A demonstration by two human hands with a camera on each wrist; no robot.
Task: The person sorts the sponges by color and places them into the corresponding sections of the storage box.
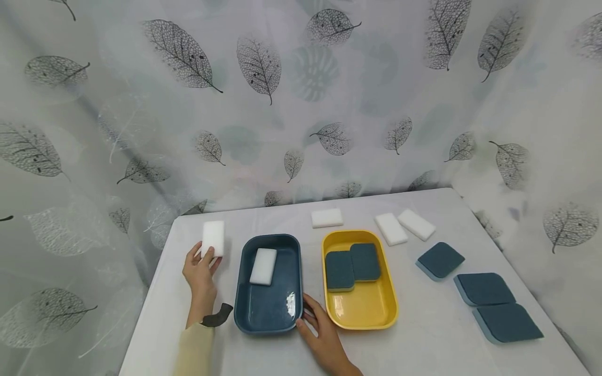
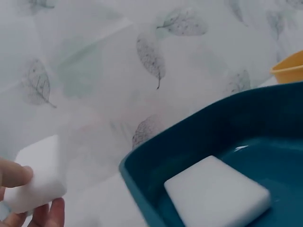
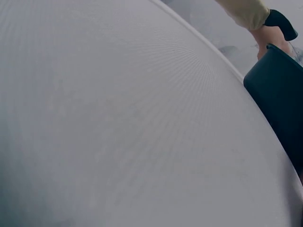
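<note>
My left hand (image 1: 199, 271) pinches a white sponge block (image 1: 213, 238) between thumb and fingers, left of the dark blue tray (image 1: 268, 313). The left wrist view shows the same sponge (image 2: 40, 175), with the thumb on its face and fingers beneath. Inside the blue tray lies another white sponge (image 1: 263, 266), near its upper left. My right hand (image 1: 322, 334) rests at the blue tray's lower right side, its relaxed fingers touching the rim. Only the tray's outer wall (image 3: 274, 94) shows at the right of the right wrist view; the right hand is almost entirely out of that frame.
A yellow tray (image 1: 362, 313) holding two dark blue sponges (image 1: 339, 269) stands right of the blue one. Behind it lie three white sponges (image 1: 327, 218). Several dark blue sponges (image 1: 484, 289) lie on the right of the white table (image 1: 423, 334). A leaf-patterned curtain (image 1: 301, 104) hangs behind.
</note>
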